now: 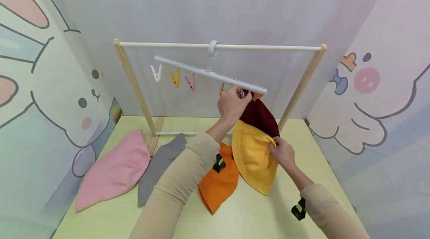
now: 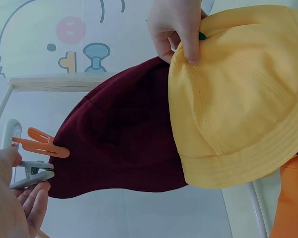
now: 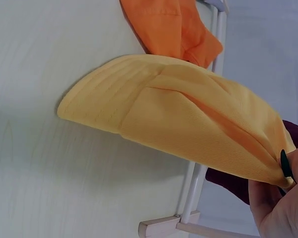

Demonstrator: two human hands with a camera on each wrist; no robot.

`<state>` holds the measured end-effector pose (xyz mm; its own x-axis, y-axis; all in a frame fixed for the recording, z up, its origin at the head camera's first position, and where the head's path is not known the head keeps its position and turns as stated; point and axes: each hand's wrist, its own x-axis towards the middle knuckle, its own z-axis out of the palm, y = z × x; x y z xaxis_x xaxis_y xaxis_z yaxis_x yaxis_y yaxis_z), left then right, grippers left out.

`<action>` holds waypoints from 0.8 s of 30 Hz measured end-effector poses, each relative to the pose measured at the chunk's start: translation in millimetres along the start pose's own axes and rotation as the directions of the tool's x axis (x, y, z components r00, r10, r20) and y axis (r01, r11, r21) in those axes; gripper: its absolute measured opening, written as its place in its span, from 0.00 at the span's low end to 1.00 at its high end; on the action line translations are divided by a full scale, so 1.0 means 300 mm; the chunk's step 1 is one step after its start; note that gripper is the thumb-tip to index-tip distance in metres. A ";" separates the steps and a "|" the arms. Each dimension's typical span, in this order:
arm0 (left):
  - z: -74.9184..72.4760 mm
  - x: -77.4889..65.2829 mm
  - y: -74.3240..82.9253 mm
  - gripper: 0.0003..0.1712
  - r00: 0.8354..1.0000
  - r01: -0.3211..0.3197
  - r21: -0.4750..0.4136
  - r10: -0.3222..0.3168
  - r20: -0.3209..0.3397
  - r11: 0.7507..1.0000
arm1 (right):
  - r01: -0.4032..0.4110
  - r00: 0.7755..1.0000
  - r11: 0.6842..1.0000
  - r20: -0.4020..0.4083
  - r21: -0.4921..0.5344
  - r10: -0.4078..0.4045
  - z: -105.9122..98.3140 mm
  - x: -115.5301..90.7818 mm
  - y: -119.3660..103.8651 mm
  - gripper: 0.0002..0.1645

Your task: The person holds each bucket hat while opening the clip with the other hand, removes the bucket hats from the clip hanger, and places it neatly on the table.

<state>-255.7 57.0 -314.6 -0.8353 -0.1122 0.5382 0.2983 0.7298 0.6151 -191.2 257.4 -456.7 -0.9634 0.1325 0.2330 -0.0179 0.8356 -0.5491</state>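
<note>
My left hand (image 1: 232, 103) is up under the low right end of the pale blue clip hanger (image 1: 181, 65). It pinches a grey clothespin (image 2: 37, 171), whose tips are close to the edge of a maroon hat (image 2: 119, 134). An orange clothespin (image 2: 44, 144) just beside it grips that hat's edge. Lower down, my right hand (image 1: 283, 152) pinches the crown of a yellow bucket hat (image 1: 255, 153) between thumb and fingers. A small dark green piece (image 3: 286, 163) shows at that pinch. The yellow hat hangs brim down and overlaps the maroon one.
The tilted hanger hooks over the white rod (image 1: 268, 47) of a wooden-legged rack (image 1: 302, 82). White (image 1: 156, 73), yellow (image 1: 174, 78) and pink clothespins (image 1: 190, 82) dangle at its left. Pink (image 1: 115, 172), grey (image 1: 158, 168) and orange hats (image 1: 221, 183) lie on the table (image 1: 248, 220).
</note>
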 end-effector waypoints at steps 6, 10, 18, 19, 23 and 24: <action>-0.003 0.009 0.002 0.17 1.000 0.024 -0.024 -0.024 -0.012 0.999 | -0.019 0.999 1.000 0.034 -0.013 0.020 -0.004 0.011 0.008 0.12; -0.003 0.016 0.000 0.16 0.999 0.037 -0.037 -0.038 -0.022 0.999 | -0.034 0.999 0.999 0.034 -0.024 0.035 -0.001 0.019 0.025 0.14; -0.001 0.019 -0.004 0.17 0.999 0.027 -0.067 -0.030 -0.045 0.997 | -0.067 0.995 0.998 0.068 -0.021 0.068 0.007 0.031 0.080 0.14; 0.000 0.019 -0.004 0.17 0.999 0.024 -0.069 -0.027 -0.044 0.997 | -0.077 0.994 0.997 0.078 -0.021 0.078 0.008 0.031 0.086 0.14; 0.002 0.017 -0.006 0.17 0.999 0.016 -0.067 -0.019 -0.039 0.998 | -0.101 0.989 0.995 0.109 -0.023 0.103 0.014 0.031 0.107 0.15; 0.002 0.016 -0.006 0.17 0.999 0.016 -0.064 -0.018 -0.036 0.998 | -0.106 0.988 0.994 0.113 -0.028 0.109 0.016 0.031 0.112 0.15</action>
<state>-260.4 55.6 -313.3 -0.8232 -0.1497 0.5477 0.3141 0.6836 0.6589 -202.0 284.3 -476.9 -0.9837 0.1614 0.0797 0.0920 0.8312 -0.5483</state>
